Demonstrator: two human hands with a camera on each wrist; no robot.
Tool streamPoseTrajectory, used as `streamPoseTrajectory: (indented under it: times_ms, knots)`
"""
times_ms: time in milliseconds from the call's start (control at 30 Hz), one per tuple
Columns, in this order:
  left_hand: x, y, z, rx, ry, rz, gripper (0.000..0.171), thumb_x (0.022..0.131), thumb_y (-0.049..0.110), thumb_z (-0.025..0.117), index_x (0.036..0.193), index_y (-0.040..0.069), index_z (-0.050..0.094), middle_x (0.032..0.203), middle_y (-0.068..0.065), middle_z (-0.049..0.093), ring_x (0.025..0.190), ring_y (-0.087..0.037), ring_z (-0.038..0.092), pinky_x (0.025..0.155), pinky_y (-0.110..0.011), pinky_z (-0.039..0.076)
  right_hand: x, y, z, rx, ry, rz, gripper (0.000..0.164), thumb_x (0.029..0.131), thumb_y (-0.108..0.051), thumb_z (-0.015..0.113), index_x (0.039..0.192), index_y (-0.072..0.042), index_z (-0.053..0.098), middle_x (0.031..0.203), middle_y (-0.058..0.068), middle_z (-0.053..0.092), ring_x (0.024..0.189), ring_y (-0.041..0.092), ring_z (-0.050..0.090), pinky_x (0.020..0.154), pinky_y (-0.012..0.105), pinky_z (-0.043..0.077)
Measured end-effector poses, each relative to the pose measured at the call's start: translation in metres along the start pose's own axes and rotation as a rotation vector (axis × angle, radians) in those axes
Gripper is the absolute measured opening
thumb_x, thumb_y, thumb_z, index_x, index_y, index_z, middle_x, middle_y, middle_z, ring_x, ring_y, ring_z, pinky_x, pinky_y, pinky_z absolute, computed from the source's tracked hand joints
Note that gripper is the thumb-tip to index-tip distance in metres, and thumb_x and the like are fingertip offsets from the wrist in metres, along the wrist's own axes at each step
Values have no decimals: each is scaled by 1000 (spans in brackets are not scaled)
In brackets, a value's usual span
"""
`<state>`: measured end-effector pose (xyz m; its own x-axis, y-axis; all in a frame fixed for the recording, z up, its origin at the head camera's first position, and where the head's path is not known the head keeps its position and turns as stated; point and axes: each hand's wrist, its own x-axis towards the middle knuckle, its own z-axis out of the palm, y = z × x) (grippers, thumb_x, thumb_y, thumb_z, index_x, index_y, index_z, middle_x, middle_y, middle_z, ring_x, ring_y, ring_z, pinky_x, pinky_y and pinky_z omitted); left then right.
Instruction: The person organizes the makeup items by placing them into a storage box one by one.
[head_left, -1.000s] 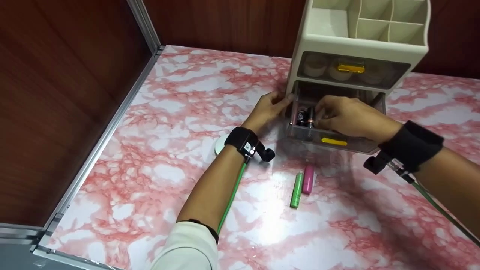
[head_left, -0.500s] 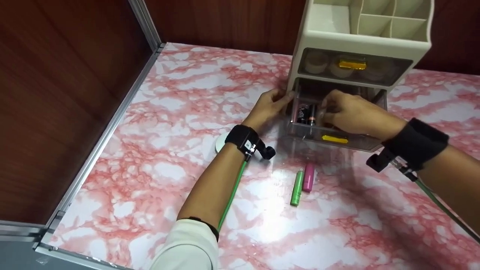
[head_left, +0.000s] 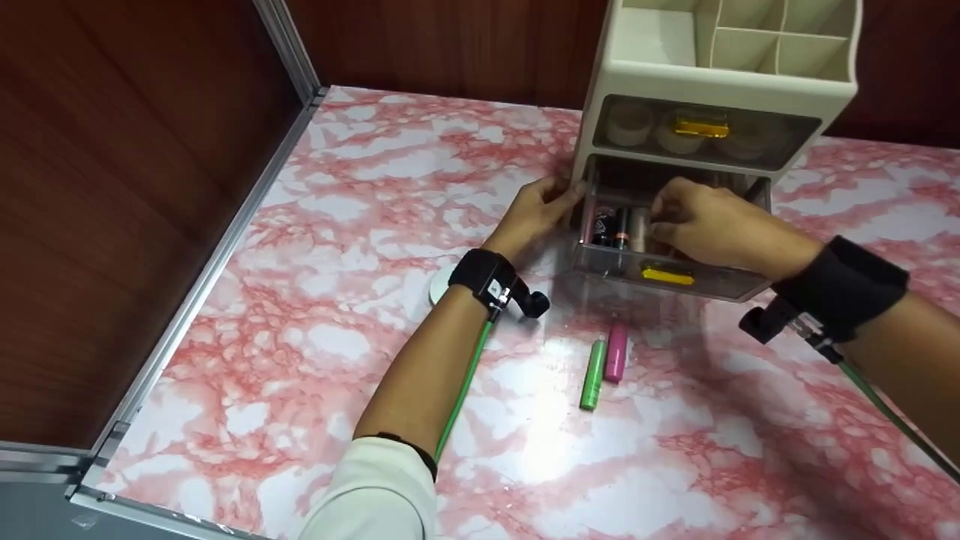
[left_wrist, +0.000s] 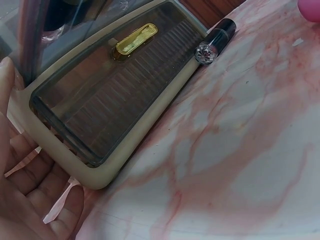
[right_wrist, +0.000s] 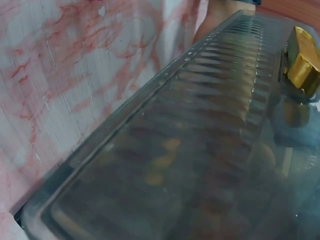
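In the head view, my left hand (head_left: 534, 214) rests against the left side of a cream drawer organizer (head_left: 720, 84), its thumb by the front edge. The left wrist view shows the fingers loosely bent beside that corner. My right hand (head_left: 705, 225) reaches into the pulled-out clear lower drawer (head_left: 611, 266), fingers bent toward a beige tube (head_left: 639, 229). The fingertips are beside the tube; whether they pinch it cannot be seen. Left of it lie a black lipstick tube (head_left: 621, 228) and a black item (head_left: 601, 227).
A green tube (head_left: 592, 375) and a pink tube (head_left: 616, 352) lie on the marbled table before the drawer. A white round thing (head_left: 441, 285) is partly under the left wrist. The upper drawer (head_left: 709, 136) is closed, with round jars inside. A wood panel (head_left: 450, 45) stands behind.
My right hand has shifted slightly right inside the drawer. The beige tube now shows clearly beside the black lipstick tube. My left hand has kept its place at the organizer's side.
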<state>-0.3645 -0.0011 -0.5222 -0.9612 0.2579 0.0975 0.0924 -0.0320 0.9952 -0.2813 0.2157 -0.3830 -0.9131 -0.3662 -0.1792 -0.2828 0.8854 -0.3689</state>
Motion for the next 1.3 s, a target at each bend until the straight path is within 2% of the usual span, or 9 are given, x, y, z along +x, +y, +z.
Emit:
streamPoseTrajectory:
  times_ms: [133, 300, 467, 533, 667, 867, 967, 1100, 1300]
  knots:
    - [0, 0, -2, 76, 7, -4, 35, 95, 36, 65, 105, 3, 66, 91, -4, 62, 81, -15, 56, 70, -25, 48, -3, -2, -2, 5, 31, -11, 21, 96, -28, 58, 107, -10, 55, 91, 11, 65, 82, 29, 60, 71, 46, 44]
    - [1, 1, -1, 16, -17, 5, 36, 94, 37, 65, 106, 3, 65, 93, -6, 63, 81, -16, 57, 70, -27, 49, -11, -10, -10, 3, 90, -46, 26, 95, -34, 62, 105, -11, 59, 88, 7, 67, 78, 25, 61, 69, 43, 44]
    - [2, 3, -1, 29, -21, -1, 36, 95, 36, 65, 107, 3, 65, 94, -6, 63, 80, -16, 58, 69, -27, 49, -27, -21, -16, 40, 133, -69, 25, 93, -36, 65, 103, -13, 62, 87, 4, 68, 76, 21, 60, 66, 36, 44]
    - [3, 3, -1, 60, -17, -1, 36, 95, 37, 64, 107, 3, 65, 94, -6, 63, 81, -16, 58, 69, -27, 49, -34, -25, -18, 75, 135, -62, 27, 93, -38, 66, 103, -14, 62, 88, 3, 68, 73, 19, 59, 63, 32, 43]
    - [3, 3, -1, 39, -26, -7, 36, 95, 36, 64, 107, 2, 64, 94, -7, 63, 81, -17, 58, 70, -28, 50, -49, -31, -20, 129, 111, -64, 25, 93, -39, 67, 101, -16, 63, 86, 3, 68, 66, 21, 59, 54, 31, 47]
    - [1, 1, 0, -92, -33, -20, 32, 95, 32, 66, 106, 2, 65, 94, -8, 63, 82, -19, 58, 72, -32, 51, -74, -28, -8, 154, 36, -165, 9, 94, -26, 66, 97, -17, 66, 78, -2, 65, 62, 16, 59, 52, 29, 51]
    - [2, 3, 1, -57, -26, -4, 32, 95, 33, 66, 104, 3, 65, 88, -6, 61, 78, -18, 57, 70, -30, 50, -83, -23, 1, 149, 23, -229, 4, 94, -21, 67, 96, -18, 67, 75, -7, 64, 59, 11, 58, 50, 27, 51]
    - [5, 4, 1, 92, 0, 25, 34, 95, 37, 64, 103, 4, 66, 85, -2, 59, 75, -13, 54, 67, -25, 47, -89, -18, 14, 166, 44, -277, 4, 93, -17, 68, 94, -20, 69, 72, -13, 63, 57, 8, 56, 49, 26, 49]
    - [2, 2, -1, 67, 0, -5, 36, 95, 37, 65, 108, 3, 66, 96, -4, 64, 83, -15, 57, 71, -25, 49, -87, -14, 35, 211, 37, -317, 13, 90, -8, 70, 98, -18, 70, 75, -13, 65, 58, 6, 58, 48, 25, 50]
